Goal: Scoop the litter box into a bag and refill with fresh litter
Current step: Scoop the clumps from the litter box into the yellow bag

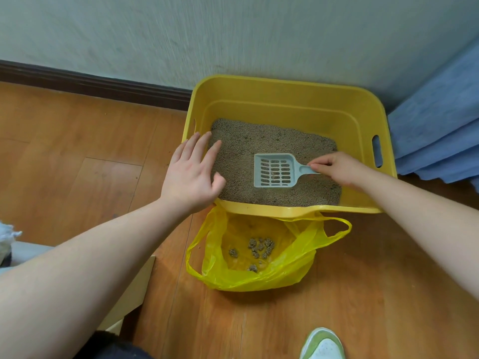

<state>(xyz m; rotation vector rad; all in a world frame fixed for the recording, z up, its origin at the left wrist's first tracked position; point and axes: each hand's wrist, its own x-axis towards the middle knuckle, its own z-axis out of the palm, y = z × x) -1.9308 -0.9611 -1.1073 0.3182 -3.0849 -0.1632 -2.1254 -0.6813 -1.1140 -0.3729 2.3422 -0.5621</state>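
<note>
A yellow litter box [287, 90] stands against the wall, its floor covered with grey-brown litter [248, 143]. A pale blue slotted scoop [274, 170] lies flat on the litter. My right hand [337, 168] pinches the scoop's handle at the box's right side. My left hand [193, 172] is spread with straight fingers over the box's left rim, fingertips reaching above the litter. In front of the box, a yellow plastic bag [261, 275] lies open on the floor with several grey clumps [259, 248] inside.
Wooden floor [77, 156] stretches left and forward. A blue curtain [438, 130] hangs right of the box. A dark skirting board [90, 85] runs along the wall. A pale board [134, 288] and a green-white shoe [324, 344] sit near me.
</note>
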